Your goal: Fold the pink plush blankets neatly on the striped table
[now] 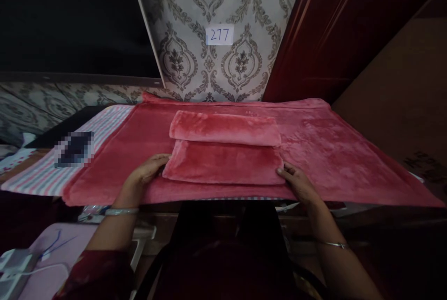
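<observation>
A pinkish-red plush cloth, folded into a flat rectangle (223,164), lies in front of me. Behind it, and touching or overlapping its far edge, is a narrower folded plush section (225,128) of the same colour; whether the two are one piece I cannot tell. My left hand (151,168) is closed at the left edge of the front rectangle, its fingertips partly hidden by the cloth. At the opposite edge, my right hand (296,181) pinches the right side, thumb on top. Both sit on a large red plush cover (324,151) spread over the table.
A striped cloth (108,120) shows at left, with a blurred-out dark object (74,149) on it. A large screen (77,20) stands behind. To the right are a dark red panel (314,34) and a cardboard surface (401,85). A power strip (17,267) is at lower left.
</observation>
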### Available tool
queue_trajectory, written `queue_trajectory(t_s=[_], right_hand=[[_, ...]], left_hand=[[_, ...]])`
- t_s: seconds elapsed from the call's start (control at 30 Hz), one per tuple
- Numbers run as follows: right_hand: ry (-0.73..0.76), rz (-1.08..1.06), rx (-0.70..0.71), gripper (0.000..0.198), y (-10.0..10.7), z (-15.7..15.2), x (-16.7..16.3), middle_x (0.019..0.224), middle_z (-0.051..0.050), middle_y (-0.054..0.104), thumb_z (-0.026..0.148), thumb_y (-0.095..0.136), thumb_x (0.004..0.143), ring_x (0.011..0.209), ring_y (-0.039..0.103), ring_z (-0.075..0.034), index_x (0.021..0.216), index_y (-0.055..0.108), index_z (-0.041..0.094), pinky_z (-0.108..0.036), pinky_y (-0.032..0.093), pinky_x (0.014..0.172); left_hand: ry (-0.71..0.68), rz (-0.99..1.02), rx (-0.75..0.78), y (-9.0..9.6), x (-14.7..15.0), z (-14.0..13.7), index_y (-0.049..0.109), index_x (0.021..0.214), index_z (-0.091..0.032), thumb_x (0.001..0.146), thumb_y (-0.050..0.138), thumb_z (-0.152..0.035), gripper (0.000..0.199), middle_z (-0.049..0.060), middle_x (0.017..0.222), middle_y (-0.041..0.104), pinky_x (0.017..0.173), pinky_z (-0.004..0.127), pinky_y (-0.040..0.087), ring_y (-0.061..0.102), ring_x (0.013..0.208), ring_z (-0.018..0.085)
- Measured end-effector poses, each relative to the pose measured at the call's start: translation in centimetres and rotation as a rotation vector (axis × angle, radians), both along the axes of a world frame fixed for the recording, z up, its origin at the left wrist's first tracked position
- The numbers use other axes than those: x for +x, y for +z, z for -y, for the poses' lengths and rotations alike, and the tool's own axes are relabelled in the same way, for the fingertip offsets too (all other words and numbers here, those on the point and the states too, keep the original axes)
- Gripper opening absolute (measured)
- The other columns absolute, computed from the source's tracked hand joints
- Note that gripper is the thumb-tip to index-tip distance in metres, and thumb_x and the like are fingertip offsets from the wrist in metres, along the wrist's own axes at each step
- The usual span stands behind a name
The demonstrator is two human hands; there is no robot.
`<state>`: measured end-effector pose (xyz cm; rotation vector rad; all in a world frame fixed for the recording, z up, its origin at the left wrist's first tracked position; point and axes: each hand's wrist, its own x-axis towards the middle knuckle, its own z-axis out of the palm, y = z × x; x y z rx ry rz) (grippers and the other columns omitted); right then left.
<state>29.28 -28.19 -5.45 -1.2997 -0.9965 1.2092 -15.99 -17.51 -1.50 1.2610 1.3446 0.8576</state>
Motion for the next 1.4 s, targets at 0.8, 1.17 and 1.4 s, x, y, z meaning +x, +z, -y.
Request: queue_trajectory(t_s=[0.8,1.17,1.4], right_hand=[[-0.06,0.042,-0.047,0.047,-0.2,0.4,-0.4,0.098,-0.004,0.079,0.058,0.084,0.062,0.105,0.07,-0.031,0.098,0.078,0.029,-0.045,0.051,0.103],[-0.102,0.067,-0.037,0.039,-0.4,0.3,-0.4,0.102,-0.003,0.079,0.052,0.083,0.063,0.115,0.066,-0.033,0.095,0.078,0.03,-0.045,0.049,0.106],[-0.097,0.07,-0.036,0.04,-0.4,0.4,-0.4,0.099,-0.002,0.079,0.053,0.083,0.063,0.112,0.067,-0.032,0.096,0.079,0.031,-0.043,0.051,0.103]], left_hand=[[-0.192,0.249,-0.04,-0.5,-0.6,1.0,0.075,0.106,-0.017,0.064,0.087,-0.04,0.05,0.009,0.096,0.077,0.079,0.031,0.051,0.069,0.081,0.021],[-0.28,-0.131,0.009,0.2,-0.5,-0.7,0.072,0.07,-0.019,0.057,0.079,-0.036,0.022,-0.001,0.062,0.065,0.051,0.022,0.039,0.052,0.056,0.014],[-0.269,0.043,0.043,0.4,0.2,0.2,0.074,0.072,-0.02,0.053,0.083,-0.031,0.023,0.004,0.078,0.074,0.077,0.033,0.052,0.065,0.08,0.024]])
